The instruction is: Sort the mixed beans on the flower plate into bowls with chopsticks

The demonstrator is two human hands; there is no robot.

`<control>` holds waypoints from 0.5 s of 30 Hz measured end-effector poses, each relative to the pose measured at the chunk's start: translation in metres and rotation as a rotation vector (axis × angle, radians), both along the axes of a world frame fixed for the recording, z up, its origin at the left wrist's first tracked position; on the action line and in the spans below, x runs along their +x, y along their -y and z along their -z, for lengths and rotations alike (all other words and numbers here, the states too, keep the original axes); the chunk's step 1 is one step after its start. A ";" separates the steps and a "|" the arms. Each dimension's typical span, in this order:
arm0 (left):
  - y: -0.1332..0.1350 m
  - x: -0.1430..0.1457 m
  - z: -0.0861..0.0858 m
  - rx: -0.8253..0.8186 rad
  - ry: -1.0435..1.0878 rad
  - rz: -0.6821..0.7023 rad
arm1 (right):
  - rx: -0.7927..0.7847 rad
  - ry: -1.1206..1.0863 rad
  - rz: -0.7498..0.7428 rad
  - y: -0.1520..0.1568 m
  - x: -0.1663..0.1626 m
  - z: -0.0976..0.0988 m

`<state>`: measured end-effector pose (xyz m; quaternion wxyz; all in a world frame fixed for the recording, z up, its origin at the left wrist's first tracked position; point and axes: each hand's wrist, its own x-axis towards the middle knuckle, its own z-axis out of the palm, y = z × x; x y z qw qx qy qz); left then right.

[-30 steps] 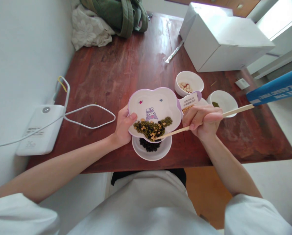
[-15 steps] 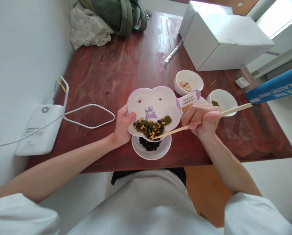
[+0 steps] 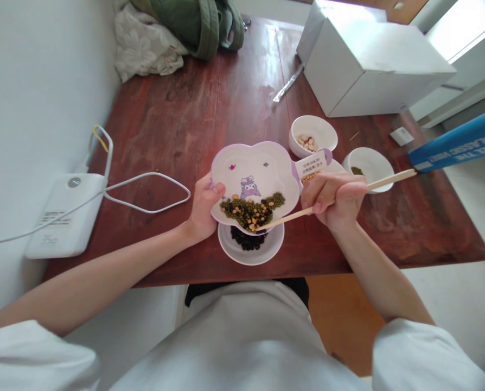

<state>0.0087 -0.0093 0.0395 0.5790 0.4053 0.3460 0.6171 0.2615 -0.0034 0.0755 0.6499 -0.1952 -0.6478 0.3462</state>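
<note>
My left hand [image 3: 205, 209] grips the left edge of a purple-rimmed, cloud-shaped plate [image 3: 246, 160], its thumb over the rim. The plate is tilted toward me above a white bowl [image 3: 251, 257] of black beans [image 3: 248, 240]. Mixed green, yellow and black beans [image 3: 253, 210] lie along the plate's near side. In my right hand [image 3: 337, 200] is a pair of chopsticks [image 3: 293, 216], held closed around them; their tips touch the beans at the plate's near rim. A paper label [image 3: 312, 163] covers the plate's handle. Part of a bowl with yellow beans [image 3: 308, 177] shows behind my right hand.
A bowl of pale nuts [image 3: 313, 134] and a bowl with some green beans [image 3: 368, 165] stand at the right. Behind them is a large white box [image 3: 372, 70]. A power bank [image 3: 65, 217] with a looped white cable [image 3: 157, 175] lies left. A green bag [image 3: 197, 24] sits far back.
Almost nothing differs. Hands, plate and chopsticks keep the same pose, and the whole view has shifted very slightly.
</note>
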 end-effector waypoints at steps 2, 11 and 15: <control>-0.001 0.000 0.002 -0.004 0.007 -0.011 | -0.002 0.000 0.011 0.000 0.000 0.001; -0.002 -0.002 0.004 -0.050 -0.025 -0.038 | -0.012 -0.017 0.003 -0.002 0.003 0.004; -0.003 -0.003 0.006 -0.047 -0.035 -0.015 | -0.018 -0.049 -0.012 -0.002 0.002 0.006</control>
